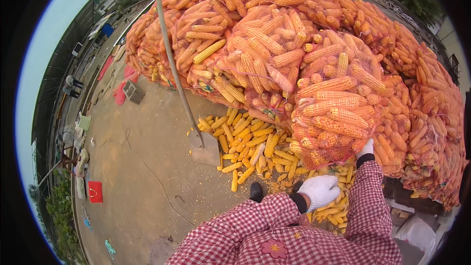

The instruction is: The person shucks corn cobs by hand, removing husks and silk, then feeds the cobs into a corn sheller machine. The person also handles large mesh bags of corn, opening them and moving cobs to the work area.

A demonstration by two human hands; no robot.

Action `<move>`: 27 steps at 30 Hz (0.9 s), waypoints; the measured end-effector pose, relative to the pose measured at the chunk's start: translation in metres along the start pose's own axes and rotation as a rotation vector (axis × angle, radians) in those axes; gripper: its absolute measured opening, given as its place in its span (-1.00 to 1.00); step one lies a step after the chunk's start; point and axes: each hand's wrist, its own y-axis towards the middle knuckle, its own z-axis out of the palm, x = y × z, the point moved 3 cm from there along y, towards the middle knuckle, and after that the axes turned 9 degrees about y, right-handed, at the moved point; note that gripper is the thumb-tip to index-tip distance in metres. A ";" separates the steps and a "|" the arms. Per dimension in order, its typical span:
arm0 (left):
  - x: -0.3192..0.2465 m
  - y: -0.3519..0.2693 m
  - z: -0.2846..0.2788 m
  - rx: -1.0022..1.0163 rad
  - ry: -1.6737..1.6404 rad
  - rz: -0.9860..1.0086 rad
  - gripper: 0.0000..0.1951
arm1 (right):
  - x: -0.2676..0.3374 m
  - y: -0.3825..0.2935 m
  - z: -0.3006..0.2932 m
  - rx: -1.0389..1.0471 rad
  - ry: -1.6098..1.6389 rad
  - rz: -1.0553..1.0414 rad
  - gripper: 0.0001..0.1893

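A red mesh sack full of corn cobs (335, 114) bulges out of the heap right before me. My right hand (366, 149), in a white glove, is against the lower right side of this sack; its fingers are partly hidden. Just below the sack's lower end, my left hand (320, 192), also gloved in white, is curled like a fist. What it may hold cannot be made out. Loose yellow corn cobs (254, 143) lie on the ground under and left of the sack, with more cobs (331, 211) beneath my left hand.
A shovel (204, 149) leans on the heap of filled mesh sacks (257, 44), blade on the concrete floor (147, 176). A concrete block (133, 92), a red bag (95, 191) and a thin cord (154, 176) lie leftward. Far left, a person (72, 85) is bent over.
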 end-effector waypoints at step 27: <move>0.123 0.025 0.040 0.082 -0.553 -0.311 -0.58 | -0.143 -0.268 -0.050 -0.114 -1.213 0.051 -0.40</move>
